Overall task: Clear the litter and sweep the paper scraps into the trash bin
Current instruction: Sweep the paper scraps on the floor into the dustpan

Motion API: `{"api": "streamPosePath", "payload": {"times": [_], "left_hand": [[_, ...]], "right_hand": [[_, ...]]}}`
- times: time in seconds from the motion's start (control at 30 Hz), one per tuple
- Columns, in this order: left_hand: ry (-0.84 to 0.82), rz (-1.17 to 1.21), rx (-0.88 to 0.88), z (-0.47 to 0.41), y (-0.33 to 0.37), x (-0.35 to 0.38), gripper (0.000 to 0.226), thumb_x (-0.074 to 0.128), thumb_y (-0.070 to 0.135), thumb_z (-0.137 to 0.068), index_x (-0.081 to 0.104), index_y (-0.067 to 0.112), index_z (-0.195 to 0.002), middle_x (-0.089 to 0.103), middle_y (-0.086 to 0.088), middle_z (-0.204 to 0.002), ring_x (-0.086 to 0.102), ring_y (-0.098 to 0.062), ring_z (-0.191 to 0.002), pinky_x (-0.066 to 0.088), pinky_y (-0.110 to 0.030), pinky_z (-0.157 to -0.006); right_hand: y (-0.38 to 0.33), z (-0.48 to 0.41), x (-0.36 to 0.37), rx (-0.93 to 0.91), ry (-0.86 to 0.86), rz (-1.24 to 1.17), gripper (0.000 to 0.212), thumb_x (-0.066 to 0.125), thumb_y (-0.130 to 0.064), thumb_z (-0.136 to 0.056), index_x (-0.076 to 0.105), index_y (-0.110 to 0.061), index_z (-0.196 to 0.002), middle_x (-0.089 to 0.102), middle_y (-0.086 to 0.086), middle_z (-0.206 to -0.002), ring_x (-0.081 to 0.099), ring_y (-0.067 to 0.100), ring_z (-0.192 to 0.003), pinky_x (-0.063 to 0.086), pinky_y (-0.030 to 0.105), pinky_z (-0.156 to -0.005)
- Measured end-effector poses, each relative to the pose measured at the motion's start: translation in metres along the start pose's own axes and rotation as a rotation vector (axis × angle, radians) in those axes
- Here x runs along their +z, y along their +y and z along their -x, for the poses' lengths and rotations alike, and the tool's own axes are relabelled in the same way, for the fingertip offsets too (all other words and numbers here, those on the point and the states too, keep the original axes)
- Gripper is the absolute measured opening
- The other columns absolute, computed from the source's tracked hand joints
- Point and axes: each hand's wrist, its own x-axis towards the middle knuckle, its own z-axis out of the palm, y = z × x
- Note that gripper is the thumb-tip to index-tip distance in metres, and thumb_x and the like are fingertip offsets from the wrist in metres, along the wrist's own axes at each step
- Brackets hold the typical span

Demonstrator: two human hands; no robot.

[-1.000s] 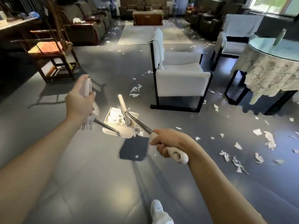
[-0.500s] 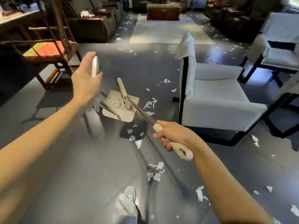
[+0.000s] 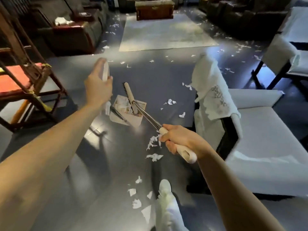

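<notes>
The dustpan is at the centre, with the broom head across it. The left hand holds the dustpan from the left; the right hand holds the broom nearer, to the right. Paper scraps lie near on the floor. A wooden chair stands left, an armchair right, a rug far behind.

A glossy dark grey tiled floor carries everything here. Torn white paper scraps lie scattered across it: a loose cluster in the middle, more near the bottom beside a white shoe, and a thin trail toward the far end. A pale rectangular rug lies flat farther back, with a brown wooden chest at its far edge. A white upholstered chair with black legs stands at right, and a dark wooden chair with an orange cushion at left.
</notes>
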Motion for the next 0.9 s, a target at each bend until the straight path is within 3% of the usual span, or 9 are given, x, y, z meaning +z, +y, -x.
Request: {"api": "streamPosePath", "payload": {"times": [0.1, 0.23, 0.37, 0.53, 0.63, 0.7, 0.77, 0.83, 0.9], "left_hand": [[-0.022, 0.017, -0.012, -0.101, -0.014, 0.066, 0.054, 0.056, 0.012, -0.094, 0.044, 0.038, -0.140, 0.056, -0.009, -0.135, 0.057, -0.036, -0.119, 0.050, -0.054, -0.096], [-0.038, 0.016, 0.023, -0.231, -0.020, 0.134, 0.054, 0.055, 0.008, -0.092, 0.046, 0.032, -0.140, 0.058, -0.008, -0.132, 0.061, -0.039, -0.111, 0.051, -0.055, -0.092], [-0.035, 0.009, 0.027, -0.356, -0.037, 0.205, 0.053, 0.053, 0.011, -0.090, 0.048, 0.033, -0.139, 0.064, -0.014, -0.123, 0.064, -0.041, -0.102, 0.054, -0.052, -0.085], [-0.076, 0.013, 0.125, -0.520, -0.085, 0.311, 0.052, 0.053, 0.006, -0.090, 0.052, 0.033, -0.134, 0.060, 0.002, -0.113, 0.065, -0.036, -0.096, 0.056, -0.049, -0.083], [-0.133, -0.007, 0.214, -0.621, -0.109, 0.375, 0.054, 0.055, 0.003, -0.089, 0.051, 0.023, -0.138, 0.058, 0.002, -0.129, 0.055, -0.020, -0.117, 0.044, -0.025, -0.100], [-0.181, 0.009, 0.267, -0.690, -0.111, 0.417, 0.056, 0.056, 0.003, -0.089, 0.049, 0.021, -0.141, 0.052, 0.002, -0.142, 0.048, -0.012, -0.124, 0.034, -0.011, -0.101], [-0.240, 0.035, 0.251, -0.754, -0.111, 0.462, 0.059, 0.057, 0.005, -0.089, 0.046, 0.023, -0.144, 0.048, 0.005, -0.145, 0.051, -0.019, -0.126, 0.042, -0.028, -0.106], [-0.330, 0.074, 0.229, -0.810, -0.110, 0.510, 0.064, 0.057, 0.006, -0.088, 0.042, 0.028, -0.146, 0.043, 0.015, -0.145, 0.058, -0.031, -0.120, 0.049, -0.050, -0.097], [-0.380, 0.109, 0.236, -0.862, -0.111, 0.559, 0.067, 0.058, 0.006, -0.088, 0.039, 0.032, -0.147, 0.037, 0.026, -0.138, 0.060, -0.037, -0.116, 0.050, -0.056, -0.093]], "right_hand": [[-0.060, -0.093, -0.052, 0.042, 0.019, 0.035, 0.028, 0.051, -0.001, -0.092, 0.047, -0.017, -0.115, 0.044, 0.001, -0.052, 0.039, 0.009, -0.039, 0.035, 0.020, -0.035], [-0.146, -0.201, -0.112, 0.077, 0.047, 0.011, 0.029, 0.047, 0.004, -0.093, 0.045, -0.021, -0.107, 0.040, -0.003, -0.039, 0.036, 0.004, -0.029, 0.031, 0.013, -0.032], [-0.217, -0.306, -0.168, 0.061, 0.084, 0.034, 0.030, 0.050, -0.003, -0.093, 0.047, -0.025, -0.112, 0.043, -0.006, -0.037, 0.037, 0.005, -0.032, 0.034, 0.015, -0.033], [-0.292, -0.463, -0.232, 0.066, 0.148, -0.029, 0.025, 0.051, -0.003, -0.092, 0.054, -0.021, -0.110, 0.044, -0.004, -0.041, 0.037, 0.006, -0.034, 0.034, 0.016, -0.035], [-0.343, -0.553, -0.267, 0.064, 0.202, -0.122, 0.027, 0.050, 0.000, -0.093, 0.051, -0.024, -0.104, 0.042, -0.004, -0.040, 0.036, 0.005, -0.033, 0.033, 0.015, -0.034], [-0.384, -0.608, -0.295, 0.045, 0.217, -0.198, 0.032, 0.049, 0.001, -0.093, 0.049, -0.027, -0.106, 0.041, -0.005, -0.038, 0.036, 0.005, -0.032, 0.033, 0.014, -0.033], [-0.418, -0.659, -0.325, 0.063, 0.260, -0.255, 0.033, 0.049, 0.001, -0.094, 0.049, -0.030, -0.104, 0.041, -0.005, -0.038, 0.036, 0.005, -0.033, 0.033, 0.014, -0.034], [-0.450, -0.705, -0.356, 0.071, 0.278, -0.296, 0.028, 0.049, 0.000, -0.094, 0.051, -0.028, -0.094, 0.042, -0.005, -0.038, 0.037, 0.005, -0.034, 0.033, 0.015, -0.034], [-0.476, -0.753, -0.392, 0.069, 0.314, -0.322, 0.029, 0.049, 0.000, -0.094, 0.052, -0.028, -0.088, 0.042, -0.006, -0.037, 0.037, 0.005, -0.033, 0.034, 0.014, -0.034]]}}
